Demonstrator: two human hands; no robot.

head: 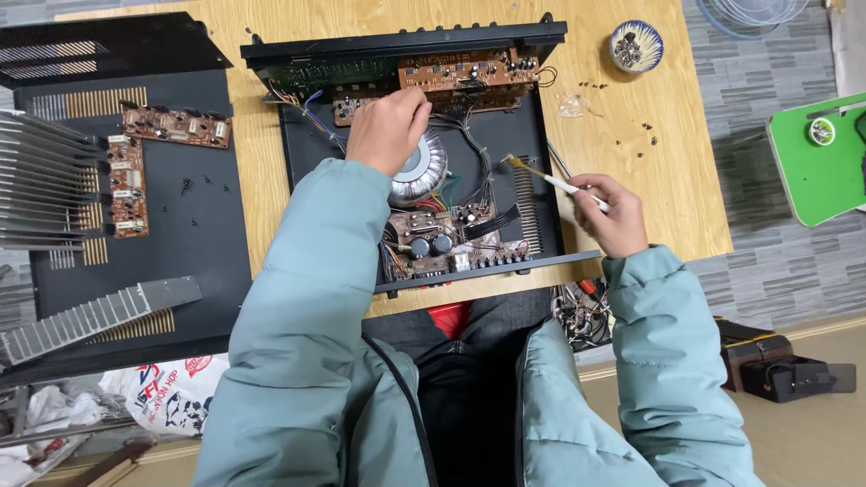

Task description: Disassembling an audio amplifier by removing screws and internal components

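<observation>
An opened black amplifier chassis lies on a wooden table, showing brown circuit boards, wires and a round silver transformer. My left hand reaches into the chassis above the transformer with its fingers curled against a small board near the back; I cannot see what it grips. My right hand holds a small white-handled brush at the chassis's right edge, bristles pointing left over the vent slots.
The removed black cover lies at left with two loose circuit boards, screws and finned heat sinks. A small bowl of parts stands at the back right. A green stool is on the right, a black case on the floor.
</observation>
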